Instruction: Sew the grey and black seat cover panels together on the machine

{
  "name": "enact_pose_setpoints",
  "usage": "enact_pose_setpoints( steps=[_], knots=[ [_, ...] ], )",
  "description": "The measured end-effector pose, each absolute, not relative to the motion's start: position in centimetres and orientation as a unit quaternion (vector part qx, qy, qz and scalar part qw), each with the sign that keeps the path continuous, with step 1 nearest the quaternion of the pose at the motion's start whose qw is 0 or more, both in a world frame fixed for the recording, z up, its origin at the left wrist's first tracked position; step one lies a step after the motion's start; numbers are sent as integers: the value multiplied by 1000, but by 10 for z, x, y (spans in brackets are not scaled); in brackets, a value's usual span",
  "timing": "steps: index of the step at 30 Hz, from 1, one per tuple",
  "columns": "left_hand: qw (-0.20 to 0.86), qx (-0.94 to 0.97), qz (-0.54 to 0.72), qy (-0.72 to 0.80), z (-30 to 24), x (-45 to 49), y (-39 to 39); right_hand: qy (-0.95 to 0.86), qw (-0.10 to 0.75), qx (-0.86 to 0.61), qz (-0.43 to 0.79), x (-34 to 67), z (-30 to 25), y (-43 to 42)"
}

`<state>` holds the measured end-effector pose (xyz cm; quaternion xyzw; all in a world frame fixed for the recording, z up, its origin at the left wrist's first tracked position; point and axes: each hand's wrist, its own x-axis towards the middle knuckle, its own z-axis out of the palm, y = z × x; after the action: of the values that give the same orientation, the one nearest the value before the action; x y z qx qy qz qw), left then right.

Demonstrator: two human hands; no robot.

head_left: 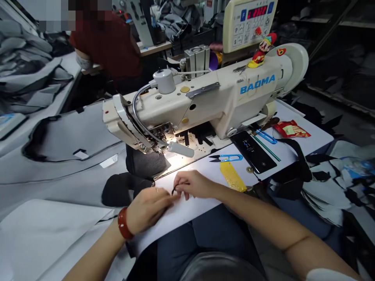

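My right hand point(193, 185) is closed in a pinch on a thin black strip point(175, 189), just in front of the sewing machine point(205, 103). Close against it, my left hand point(149, 207) has its fingers bent together, slightly blurred, with the tips meeting the right fingers; what they grip is hidden. A red bracelet point(125, 223) circles the left wrist. Beyond the left hand lies a black fabric piece point(115, 190). A dark grey piece point(148, 162) rests beside the lit needle area.
Blue thread snips point(226, 158), a yellow packet point(233, 177), a phone point(253, 152) and a red packet point(292, 129) lie on the right of the table. Large grey fabric panels point(73, 134) cover the left. A person in a dark red top point(107, 43) sits behind.
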<state>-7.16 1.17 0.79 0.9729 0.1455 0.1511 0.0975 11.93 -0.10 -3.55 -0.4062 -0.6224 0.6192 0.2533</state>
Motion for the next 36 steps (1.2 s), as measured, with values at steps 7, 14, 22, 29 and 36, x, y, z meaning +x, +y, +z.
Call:
enact_pose_setpoints(
  steps=[7, 14, 22, 29, 36],
  knots=[
    [158, 954, 156, 203, 40, -81, -34, -559, 283, -388, 676, 101, -41, 44],
    [219, 818, 298, 440, 21, -71, -27, -449, 329, -404, 726, 106, -48, 33],
    [227, 768, 346, 489, 1, -66, 0, -464, 340, -321, 753, 109, -43, 30],
    [283, 720, 366, 517, -6, -64, 1, -471, 349, -301, 752, 109, -46, 29],
    [110, 816, 266, 501, 15, -70, 3, -675, 414, -358, 495, 105, -52, 28]
  ],
)
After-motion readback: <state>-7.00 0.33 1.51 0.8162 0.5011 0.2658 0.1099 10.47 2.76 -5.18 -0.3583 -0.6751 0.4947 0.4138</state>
